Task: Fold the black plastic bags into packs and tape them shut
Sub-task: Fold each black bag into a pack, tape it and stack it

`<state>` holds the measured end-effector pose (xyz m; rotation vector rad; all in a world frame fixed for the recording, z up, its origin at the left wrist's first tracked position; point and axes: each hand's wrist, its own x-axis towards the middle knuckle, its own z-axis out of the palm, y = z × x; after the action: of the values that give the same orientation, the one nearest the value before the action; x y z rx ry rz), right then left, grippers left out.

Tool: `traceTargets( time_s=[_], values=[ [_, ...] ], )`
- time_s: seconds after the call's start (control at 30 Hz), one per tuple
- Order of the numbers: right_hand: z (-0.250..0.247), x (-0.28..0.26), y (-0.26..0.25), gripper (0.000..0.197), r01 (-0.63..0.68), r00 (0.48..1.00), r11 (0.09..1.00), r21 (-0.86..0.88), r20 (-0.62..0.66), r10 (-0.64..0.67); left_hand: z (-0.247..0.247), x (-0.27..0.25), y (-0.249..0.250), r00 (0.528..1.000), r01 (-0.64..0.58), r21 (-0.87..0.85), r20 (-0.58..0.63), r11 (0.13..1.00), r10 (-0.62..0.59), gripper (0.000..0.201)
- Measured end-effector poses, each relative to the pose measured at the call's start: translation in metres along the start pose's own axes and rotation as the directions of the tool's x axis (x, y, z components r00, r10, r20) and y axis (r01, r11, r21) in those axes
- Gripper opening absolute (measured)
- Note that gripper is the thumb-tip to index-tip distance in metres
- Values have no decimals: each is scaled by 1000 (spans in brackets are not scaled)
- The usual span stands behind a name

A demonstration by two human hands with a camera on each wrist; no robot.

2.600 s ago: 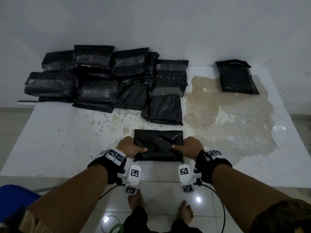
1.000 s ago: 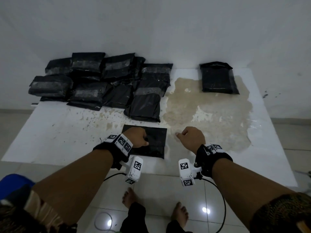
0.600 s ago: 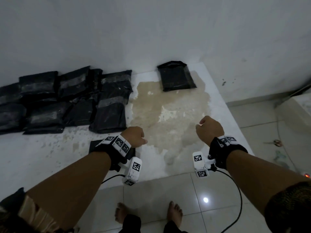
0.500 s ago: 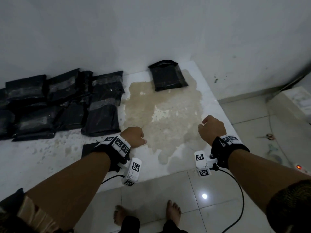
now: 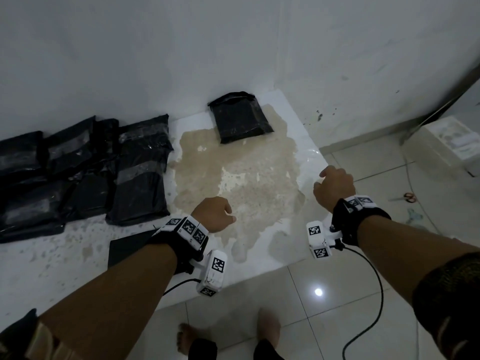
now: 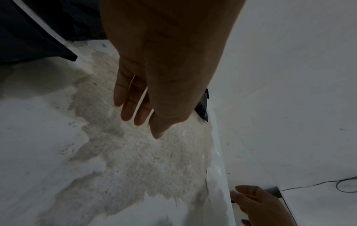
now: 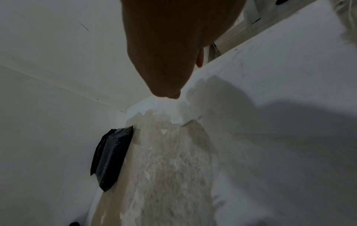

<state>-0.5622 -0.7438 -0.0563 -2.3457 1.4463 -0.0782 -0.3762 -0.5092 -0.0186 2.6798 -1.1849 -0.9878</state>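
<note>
Black plastic bags, already folded into packs and taped (image 5: 78, 175), sit crowded along the table's (image 5: 52, 258) far-left edge against the wall, which I judge keeps the finished ones clear of the working area. One more folded pack (image 5: 130, 246), showing no tape that I can see, lies flat near the front edge, half hidden under my left forearm. A single pack (image 5: 240, 116) rests apart at the far-right corner, touching the wall. My left hand (image 5: 214, 214) hovers over the worn beige patch (image 5: 246, 178) in the middle of the table, fingers loosely extended in the left wrist view and holding nothing. My right hand (image 5: 333, 188) hangs at the right edge of the table, fingers loosely curled and empty, turned toward the floor (image 5: 363, 294) on that side. Scissors (image 5: 405, 196) lie there on the tiles, well apart from the table. I guess I am looking for tape, though I see no roll. The middle and right of the table are unobstructed; the left is packed tight.
</note>
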Motion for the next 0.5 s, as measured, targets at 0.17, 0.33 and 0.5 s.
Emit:
traceTargets(
  time_s=[0.17,0.33,0.5],
  values=[
    [-6,37,-1,30,-31,999,999,45,23,30,0,10,2,1000,9,-56,-1,998,-9,31],
    [-2,53,-9,30,99,995,994,-36,25,-98,1,16,2,1000,18,-90,-20,996,-20,29],
    [25,44,-22,47,217,976,956,-196,51,-211,1,19,2,1000,13,-105,-18,994,-15,29]
  ],
)
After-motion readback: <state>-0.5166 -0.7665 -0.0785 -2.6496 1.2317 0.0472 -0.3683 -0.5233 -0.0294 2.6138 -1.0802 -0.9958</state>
